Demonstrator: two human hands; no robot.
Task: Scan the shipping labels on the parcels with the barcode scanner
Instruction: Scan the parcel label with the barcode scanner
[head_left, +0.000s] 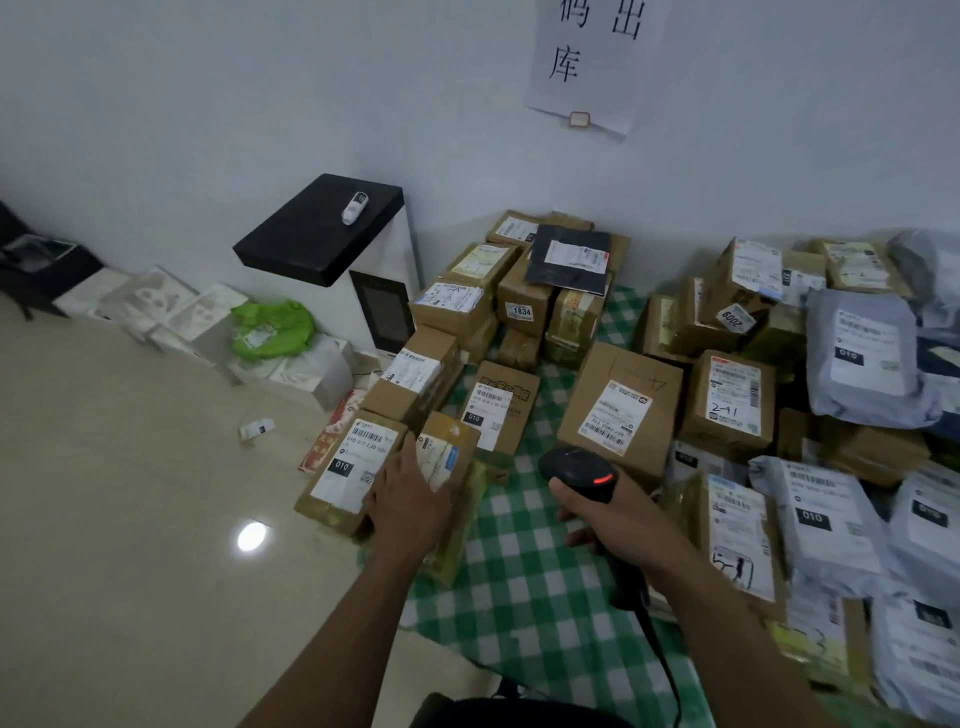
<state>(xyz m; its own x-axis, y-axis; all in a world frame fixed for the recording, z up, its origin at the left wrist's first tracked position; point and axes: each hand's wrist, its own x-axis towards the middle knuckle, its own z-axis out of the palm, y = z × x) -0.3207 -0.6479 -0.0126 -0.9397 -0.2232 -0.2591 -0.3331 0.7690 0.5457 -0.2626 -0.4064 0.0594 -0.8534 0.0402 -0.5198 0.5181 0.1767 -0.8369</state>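
**Scanner hovering before a brown carton, other hand lying on a parcel**

Far left, white boxes (156, 306) are lining the foot of the wall, with a green bag (272, 327) sitting on them. A loose paper slip (256, 429) is lying on the beige floor (130, 519). Beside the bag, a black-topped stand (322, 234) is carrying a small white device (355, 207).

At the left edge of the green checked cloth (519, 597), a long carton (353, 467) is showing a white label marked 010. The left hand (410, 499) is resting palm down where this carton meets a narrow taped parcel (449, 447) just beside it. Its fingers are lying loosely spread and are not closing round anything.

Behind, stacked cartons are leaning against the wall, one of them wearing a tag reading 1834 (522, 301).

In the middle, the right hand (613, 525) is wrapping its fingers round the handle of the black barcode scanner (582, 473). A red light is glowing on its head, and its cable (660, 654) is trailing down toward the person. The scanner is hanging above the cloth, its head just in front of a large brown carton (644, 374), whose shipping label (615, 415) is facing up.

To the right, more labelled cartons and grey mailer bags (862, 358) are piling together. Above, a paper sign (592, 57) is hanging on the wall.
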